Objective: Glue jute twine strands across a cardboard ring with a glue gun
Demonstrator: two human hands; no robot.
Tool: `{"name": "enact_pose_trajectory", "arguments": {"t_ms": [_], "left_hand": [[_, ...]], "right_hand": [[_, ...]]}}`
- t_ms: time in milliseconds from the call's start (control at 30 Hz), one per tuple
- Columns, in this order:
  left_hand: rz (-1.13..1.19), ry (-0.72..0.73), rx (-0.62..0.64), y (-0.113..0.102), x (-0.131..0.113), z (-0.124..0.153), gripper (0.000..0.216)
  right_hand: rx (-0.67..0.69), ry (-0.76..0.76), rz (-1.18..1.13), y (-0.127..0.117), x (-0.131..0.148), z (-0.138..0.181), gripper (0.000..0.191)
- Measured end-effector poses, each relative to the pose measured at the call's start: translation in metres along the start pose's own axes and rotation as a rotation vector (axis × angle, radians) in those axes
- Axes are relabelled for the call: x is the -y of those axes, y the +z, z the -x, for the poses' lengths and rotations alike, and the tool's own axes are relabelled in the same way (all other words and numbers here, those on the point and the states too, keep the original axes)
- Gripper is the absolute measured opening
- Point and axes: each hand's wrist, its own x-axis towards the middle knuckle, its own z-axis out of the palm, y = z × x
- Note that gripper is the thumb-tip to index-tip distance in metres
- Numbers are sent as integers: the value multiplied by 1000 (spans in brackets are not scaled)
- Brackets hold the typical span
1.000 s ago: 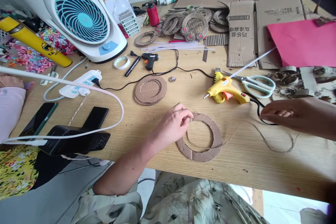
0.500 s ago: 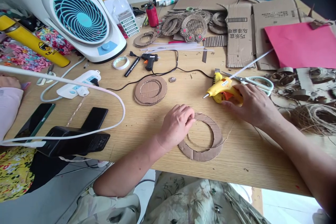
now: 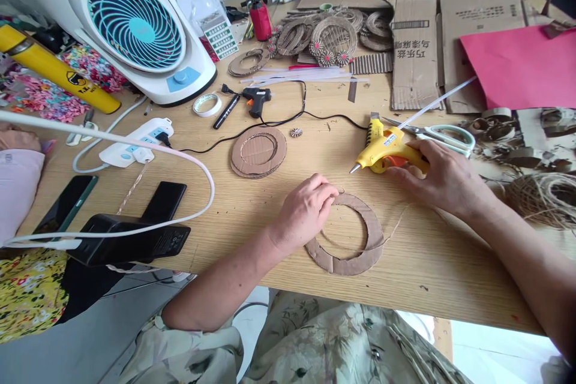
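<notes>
My left hand (image 3: pixel 310 211) is closed at the upper left of a flat cardboard ring (image 3: pixel 372 222), pinching the end of a thin twine (image 3: pixel 392 229) against it. The twine crosses the ring's opening and its right side, then trails off toward the right. Around the handle of a yellow glue gun (image 3: pixel 382 147), my right hand (image 3: pixel 443 175) is closed with the thumb below. A clear glue stick (image 3: pixel 438 102) sticks out of the gun's back, and its nozzle points left above the ring.
Scissors (image 3: pixel 450 139) lie behind my right hand, near a twine bundle (image 3: pixel 542 198). Left of the ring are a cardboard disc (image 3: pixel 238 153), a small round flower piece (image 3: pixel 296 132) and a black glue gun (image 3: pixel 256 101). A white cable (image 3: pixel 211 192) loops above the power banks (image 3: pixel 166 243).
The view has shifted slightly. My left hand stays on the ring with the twine, and my right hand keeps its hold on the yellow glue gun.
</notes>
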Motion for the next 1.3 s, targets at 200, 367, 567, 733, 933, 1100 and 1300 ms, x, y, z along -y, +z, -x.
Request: {"name": "enact_pose_trajectory", "arguments": {"t_ms": [200,367,567,733,933,1100,1300], "left_hand": [[-55,-53,8,1,0,2,24],[-38,-95,21,1,1,2,27],[-59,-83,10,1,-1,2,26],[-65,-86,5,2,-1,2,26],[-69,-85,-2,4,0,3,26],[-64,-84,2,3,0,2,25],[-65,-98,10,3,-2,2,25]], "right_hand": [[-137,-153,156,-10,7,13,52],[-222,-258,326,-14,17,20,54],[-374,-412,471,-18,24,18,51],[-469,-506,507,-18,23,15,49],[-470,-527,504,-18,26,15,50],[-466,-542,495,-19,28,15,51],[-462,-546,482,-20,28,15,52]]}}
